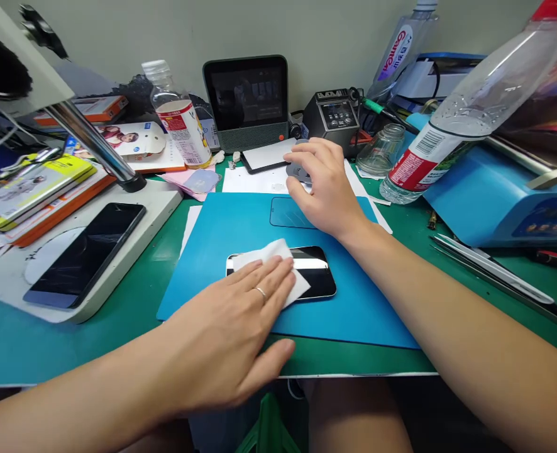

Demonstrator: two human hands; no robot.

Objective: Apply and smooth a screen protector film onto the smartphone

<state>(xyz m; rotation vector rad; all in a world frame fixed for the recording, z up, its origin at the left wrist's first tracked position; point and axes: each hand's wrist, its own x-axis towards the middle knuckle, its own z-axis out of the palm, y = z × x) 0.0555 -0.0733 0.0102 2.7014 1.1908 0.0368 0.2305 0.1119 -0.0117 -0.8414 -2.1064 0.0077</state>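
A phone with a black glossy screen lies flat on the blue mat. My left hand lies flat, fingers stretched out, on a white wipe that covers the phone's left and middle part. Over the back of the mat is my right hand, its fingers curved and thumb apart, near a dark grey rounded object partly hidden by the fingers; contact with it is unclear. A clear, dark-edged screen protector lies on the mat, partly behind my right hand.
Another phone lies on a white stand base at left. Behind are a drink bottle, a smart display and a black control box. At right are a tilted large bottle, a glass jar, a blue machine and tweezers.
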